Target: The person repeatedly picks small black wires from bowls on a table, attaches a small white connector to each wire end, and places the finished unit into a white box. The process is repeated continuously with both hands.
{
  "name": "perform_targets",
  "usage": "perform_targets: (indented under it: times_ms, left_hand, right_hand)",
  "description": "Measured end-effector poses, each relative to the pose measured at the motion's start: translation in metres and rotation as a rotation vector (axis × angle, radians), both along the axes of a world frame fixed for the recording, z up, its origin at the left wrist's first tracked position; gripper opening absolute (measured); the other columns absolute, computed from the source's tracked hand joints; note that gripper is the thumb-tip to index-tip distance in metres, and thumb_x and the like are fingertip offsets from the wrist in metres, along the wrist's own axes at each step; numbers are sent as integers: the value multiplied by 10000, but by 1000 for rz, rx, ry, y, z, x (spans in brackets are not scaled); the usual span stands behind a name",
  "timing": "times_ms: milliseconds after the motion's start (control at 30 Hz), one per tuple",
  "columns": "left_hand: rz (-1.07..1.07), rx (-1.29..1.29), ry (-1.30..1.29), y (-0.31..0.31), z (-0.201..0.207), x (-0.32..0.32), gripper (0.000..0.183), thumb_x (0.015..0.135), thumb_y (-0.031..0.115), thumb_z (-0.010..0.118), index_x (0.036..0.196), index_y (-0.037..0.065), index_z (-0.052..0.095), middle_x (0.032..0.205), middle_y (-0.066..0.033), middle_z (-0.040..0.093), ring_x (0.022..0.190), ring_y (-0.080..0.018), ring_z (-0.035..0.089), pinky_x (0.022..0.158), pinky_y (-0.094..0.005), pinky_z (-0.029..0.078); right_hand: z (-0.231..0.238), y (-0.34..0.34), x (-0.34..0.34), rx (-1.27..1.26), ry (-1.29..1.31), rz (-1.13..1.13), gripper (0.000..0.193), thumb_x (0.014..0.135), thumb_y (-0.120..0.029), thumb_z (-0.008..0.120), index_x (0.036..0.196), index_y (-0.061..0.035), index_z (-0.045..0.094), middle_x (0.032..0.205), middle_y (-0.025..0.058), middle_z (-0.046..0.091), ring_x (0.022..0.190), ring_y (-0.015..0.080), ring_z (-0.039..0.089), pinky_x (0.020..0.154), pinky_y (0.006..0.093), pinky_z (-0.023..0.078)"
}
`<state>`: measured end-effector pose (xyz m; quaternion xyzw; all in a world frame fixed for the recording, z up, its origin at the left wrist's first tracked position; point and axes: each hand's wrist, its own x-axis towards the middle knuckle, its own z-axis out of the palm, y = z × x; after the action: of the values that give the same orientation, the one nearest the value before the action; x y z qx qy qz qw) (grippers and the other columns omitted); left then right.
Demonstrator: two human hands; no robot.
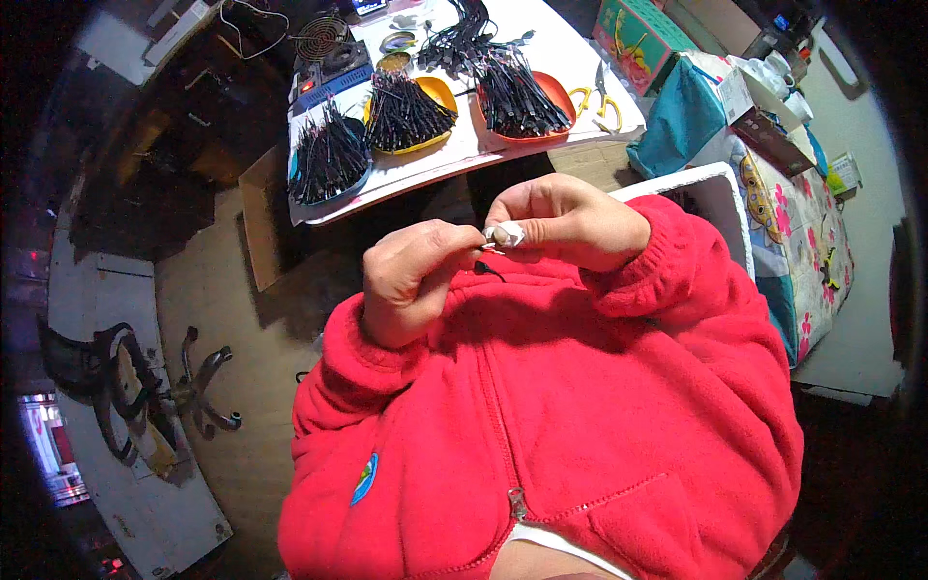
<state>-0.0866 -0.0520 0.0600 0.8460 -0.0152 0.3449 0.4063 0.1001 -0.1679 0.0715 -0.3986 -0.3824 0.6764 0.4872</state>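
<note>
My left hand (406, 275) and my right hand (570, 227) meet in front of my chest, both closed in a pinch. Between their fingertips is a small black cable (490, 274), whose dark end hangs below, with something thin and whitish beside it. Most of the cable is hidden by my fingers. A white wrap (508, 233) covers a fingertip of my right hand. Beyond my hands, bundles of short black cables fill a blue tray (350, 189), a yellow tray (440, 92) and a red tray (556, 92) on the white table (464, 162).
Yellow-handled scissors (607, 106) lie at the table's right. More black cables (464, 34) and a small round tin (394, 61) sit farther back. A white foam box (730, 188) stands close at my right, a cardboard box (261, 222) at the left, and an office chair base (198, 387) farther left.
</note>
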Motion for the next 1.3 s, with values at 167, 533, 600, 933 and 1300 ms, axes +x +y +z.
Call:
perform_targets:
  times_ms: [167, 533, 600, 933, 1300]
  left_hand:
    - [-64, -602, 53, -2, -4, -4, 65, 877, -26, 623, 933, -12, 653, 808, -31, 638, 696, -69, 564, 633, -198, 459]
    - [-40, -538, 83, 5, -17, 2, 71, 870, -22, 631, 937, -18, 654, 790, -30, 639, 695, -89, 581, 641, -204, 464]
    - [-200, -883, 61, 11, -20, 5, 67, 881, 9, 633, 941, -15, 652, 784, -35, 637, 672, -88, 567, 608, -197, 447]
    - [-576, -1540, 101, 29, -18, 22, 156, 877, 106, 659, 994, 4, 640, 813, -50, 633, 615, -97, 525, 530, -219, 392]
    - [-186, -1035, 147, 63, 3, 18, 154, 898, 36, 633, 1037, -24, 660, 814, -30, 648, 666, -61, 565, 595, -195, 459]
  right_hand:
    - [8, -5, -4, 878, -1036, -393, 203, 798, -52, 697, 968, -23, 589, 824, 108, 581, 742, 243, 598, 650, 321, 491]
    - [-2, 8, -6, 208, -224, -167, 153, 884, -125, 647, 941, 4, 588, 815, 91, 623, 755, 110, 587, 646, 258, 472]
    - [-1, 10, 0, 348, -355, -190, 158, 867, -102, 667, 970, -3, 600, 842, 85, 624, 769, 135, 593, 670, 265, 481]
    - [8, 40, 7, 1015, -850, -434, 182, 742, -6, 717, 900, -14, 627, 848, 83, 601, 747, 220, 612, 652, 302, 493]
    - [0, 69, 18, 772, -716, -415, 210, 788, -58, 720, 967, -17, 616, 891, 95, 614, 828, 225, 618, 720, 320, 498]
